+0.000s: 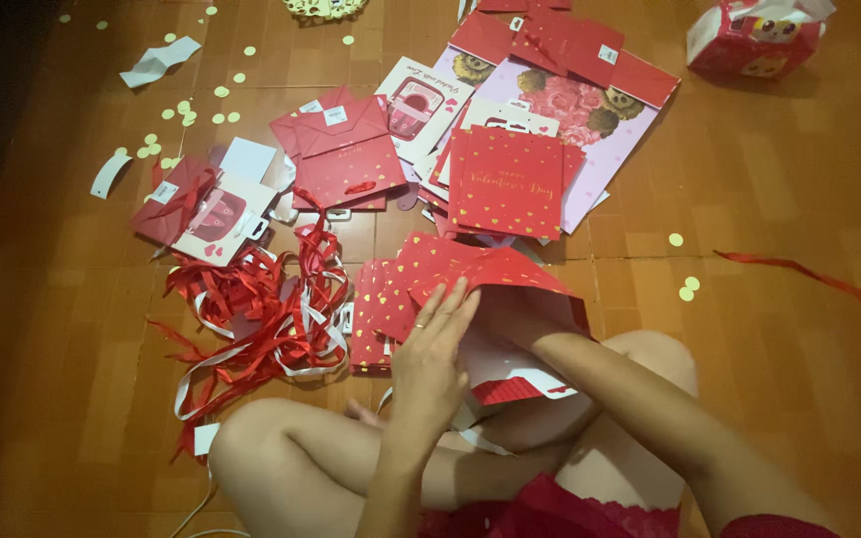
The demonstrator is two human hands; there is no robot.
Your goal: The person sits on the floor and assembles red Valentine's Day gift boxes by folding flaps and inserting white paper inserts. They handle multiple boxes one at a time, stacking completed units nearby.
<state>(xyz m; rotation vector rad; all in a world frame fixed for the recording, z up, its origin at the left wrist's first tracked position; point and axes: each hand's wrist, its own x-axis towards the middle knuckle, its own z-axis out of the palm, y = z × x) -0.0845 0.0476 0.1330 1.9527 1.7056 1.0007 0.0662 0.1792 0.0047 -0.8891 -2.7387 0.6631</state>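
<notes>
A red paper gift bag point(490, 274) dotted with gold hearts lies opened over my lap. My left hand point(432, 354) rests flat against its outer side, fingers spread. My right forearm point(590, 374) goes into the bag's mouth, and the right hand is hidden inside it. The bag's white inner fold point(510, 374) shows below the opening. More folded red bags point(376, 319) lie just left of it on the floor.
A tangle of red and white ribbons point(261, 319) lies to the left. Stacks of flat red and pink gift bags point(510, 179) cover the wooden floor ahead. Paper dots are scattered at the upper left, a tissue pack point(754, 40) sits top right, a ribbon strip point(799, 269) right.
</notes>
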